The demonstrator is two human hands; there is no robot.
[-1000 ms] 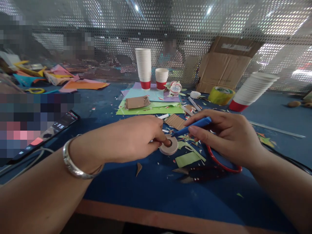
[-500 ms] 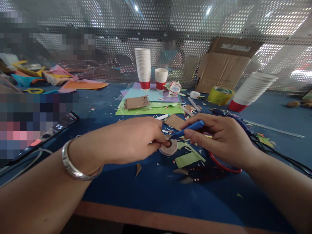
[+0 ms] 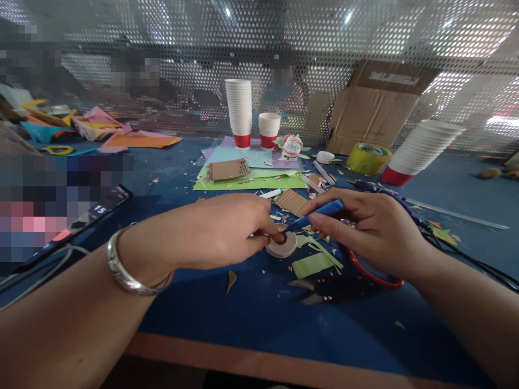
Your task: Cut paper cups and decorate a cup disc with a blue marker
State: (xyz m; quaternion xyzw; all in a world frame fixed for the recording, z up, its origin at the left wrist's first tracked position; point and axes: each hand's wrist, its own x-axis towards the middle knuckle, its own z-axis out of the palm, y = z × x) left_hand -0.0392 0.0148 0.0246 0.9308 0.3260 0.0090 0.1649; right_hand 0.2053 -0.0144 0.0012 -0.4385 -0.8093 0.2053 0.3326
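Observation:
My left hand (image 3: 227, 229), with a silver bangle on its wrist, has its fingers closed and pressing on a small white and brown round disc (image 3: 281, 246) that lies on the blue table. My right hand (image 3: 373, 229) grips a blue glue gun (image 3: 320, 212) whose tip points down at the disc's brown centre. Red-handled scissors (image 3: 344, 283) lie on the table just under my right hand. Green paper scraps (image 3: 311, 265) sit beside the disc.
Behind the hands lie green, blue and purple paper sheets (image 3: 247, 181) with corrugated cardboard pieces (image 3: 227, 169). Stacked red-bottomed paper cups (image 3: 239, 113) stand at the back, another stack (image 3: 421, 148) lies tilted at right. A yellow tape roll (image 3: 368, 158), a cardboard box (image 3: 381, 105) and a mesh screen stand behind.
The blue tool's tip has stayed at the disc while my right hand shifted slightly left. A black cable at the right has come into view since the first frame.

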